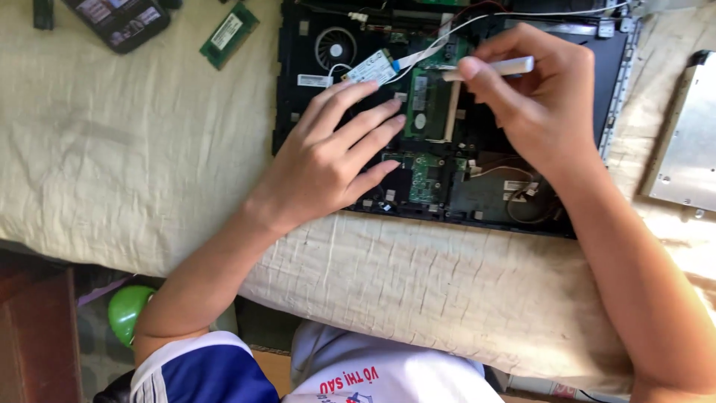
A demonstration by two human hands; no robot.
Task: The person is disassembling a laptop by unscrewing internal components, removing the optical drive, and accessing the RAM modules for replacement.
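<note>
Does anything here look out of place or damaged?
Yes. The laptop lies opened, circuit boards bared. A small white card sits tilted and lifted by the left hand. A green memory stick lies loose on the cloth. The right hand holds a white tool.

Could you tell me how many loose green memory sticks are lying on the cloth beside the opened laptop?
1: the green memory stick lies on the cloth, up left of the opened laptop. Others may sit beyond the top edge, out of view.

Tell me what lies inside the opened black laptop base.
Inside the opened black laptop base: round fan, green circuit boards, thin wires. Left hand and right hand cover parts.
</note>
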